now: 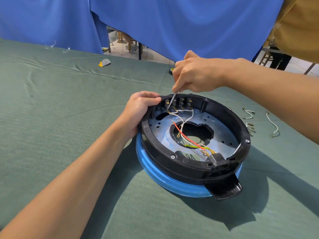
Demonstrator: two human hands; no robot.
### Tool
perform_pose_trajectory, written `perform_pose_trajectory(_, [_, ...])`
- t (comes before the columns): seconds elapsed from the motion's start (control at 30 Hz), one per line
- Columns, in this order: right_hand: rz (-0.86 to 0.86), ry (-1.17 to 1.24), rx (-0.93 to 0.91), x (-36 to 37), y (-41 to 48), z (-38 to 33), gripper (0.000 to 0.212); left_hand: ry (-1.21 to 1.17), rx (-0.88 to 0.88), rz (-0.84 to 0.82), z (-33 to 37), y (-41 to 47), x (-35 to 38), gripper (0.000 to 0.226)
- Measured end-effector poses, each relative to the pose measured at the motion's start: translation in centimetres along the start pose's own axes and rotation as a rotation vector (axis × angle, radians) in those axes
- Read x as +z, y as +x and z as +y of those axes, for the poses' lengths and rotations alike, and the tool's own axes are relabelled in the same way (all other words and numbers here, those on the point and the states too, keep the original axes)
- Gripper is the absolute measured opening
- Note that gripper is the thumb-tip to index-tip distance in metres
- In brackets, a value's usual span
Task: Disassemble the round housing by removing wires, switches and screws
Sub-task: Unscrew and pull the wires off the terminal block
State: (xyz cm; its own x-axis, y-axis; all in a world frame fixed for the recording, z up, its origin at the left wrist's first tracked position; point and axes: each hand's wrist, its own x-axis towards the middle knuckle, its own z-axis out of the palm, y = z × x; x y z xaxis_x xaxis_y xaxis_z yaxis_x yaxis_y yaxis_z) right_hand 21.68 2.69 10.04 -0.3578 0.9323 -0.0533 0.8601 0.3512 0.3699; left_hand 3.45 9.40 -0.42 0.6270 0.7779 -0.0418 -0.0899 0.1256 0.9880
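The green-clothed bench (pixel 69 118) carries the round housing (pixel 151 149), open side up. The left hand (pixel 139 107) grips its far-left rim. Above it, the right hand (pixel 195 75) pinches a thin metal tool (pixel 172 100), tip at the switches (pixel 181 104). White and red wires (pixel 187 138) lie inside.

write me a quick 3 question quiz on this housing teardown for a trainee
1. True or false: the left hand grips the rim of the round housing.
2. The right hand: A) holds a thin metal tool down at the switch terminals; B) hangs idle; C) grips the rim.
3. Fill in: a ___ wire crosses the centre opening beside the white ones.
Key: 1 true; 2 A; 3 red.
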Motion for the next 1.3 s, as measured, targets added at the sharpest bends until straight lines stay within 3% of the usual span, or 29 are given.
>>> perform_pose_trajectory(0.6, [0.161, -0.154, 0.358, 2.9, -4.3, -4.7, 0.025, -0.036, -0.002, -0.015, 0.1, -0.1, -0.1, 0.008])
perform_pose_trajectory(1.13, [0.093, -0.176, 0.256, 2.2, -4.2, -4.2, 0.020, -0.026, -0.001, -0.023, 0.0, 0.0, -0.2, 0.007])
perform_pose_trajectory(1.3, [0.180, -0.144, 0.320, 1.5, -4.8, -3.9, 0.021, -0.029, 0.001, -0.021, -0.1, 0.1, -0.2, 0.008])
